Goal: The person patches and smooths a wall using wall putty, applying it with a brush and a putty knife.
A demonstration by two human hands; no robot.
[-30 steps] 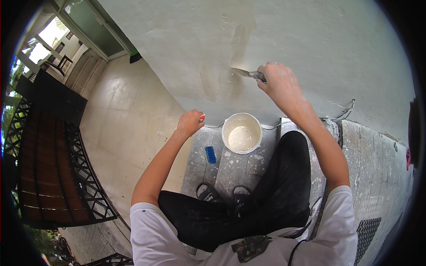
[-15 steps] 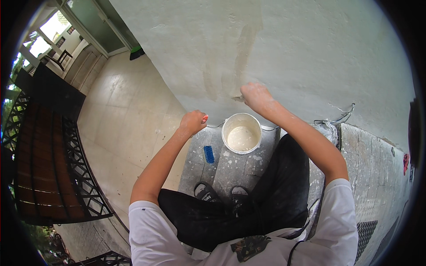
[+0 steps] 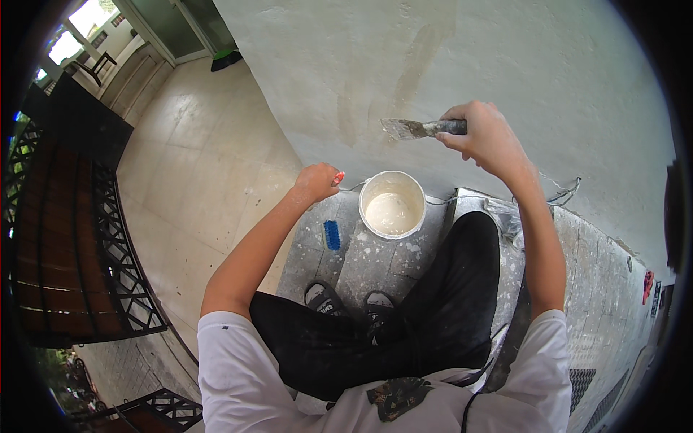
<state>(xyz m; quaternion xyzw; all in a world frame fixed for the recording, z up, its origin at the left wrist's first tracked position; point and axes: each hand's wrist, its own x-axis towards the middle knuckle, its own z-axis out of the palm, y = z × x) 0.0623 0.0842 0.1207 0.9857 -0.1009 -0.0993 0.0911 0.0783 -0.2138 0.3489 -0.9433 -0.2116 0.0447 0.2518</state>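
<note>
My right hand (image 3: 485, 141) is shut on the dark handle of a putty knife (image 3: 408, 129), holding it sideways in front of the white wall (image 3: 534, 72). The blade is smeared with pale compound, and damp-looking streaks (image 3: 420, 68) show on the wall above it. My left hand (image 3: 317, 182) is closed round a small red-handled item at the left of a white bucket (image 3: 391, 228) with creamy compound inside. Below that hand a blue brush (image 3: 332, 235) lies on a paint-spattered grey slab (image 3: 303, 256). Whether the blade touches the wall I cannot tell.
My sandalled feet (image 3: 346, 303) rest below the bucket. Pale floor tiles (image 3: 173, 180) stretch left to a black metal railing (image 3: 108, 252), with a glass door (image 3: 180, 29) and a broom head (image 3: 224, 59) beyond. Loose wires (image 3: 567, 191) come from the wall at the right.
My right hand dropped with the knife, then rose again and shifted right, turning the blade more level. My left hand stays beside the bucket, still closed. The view has shifted slightly.
</note>
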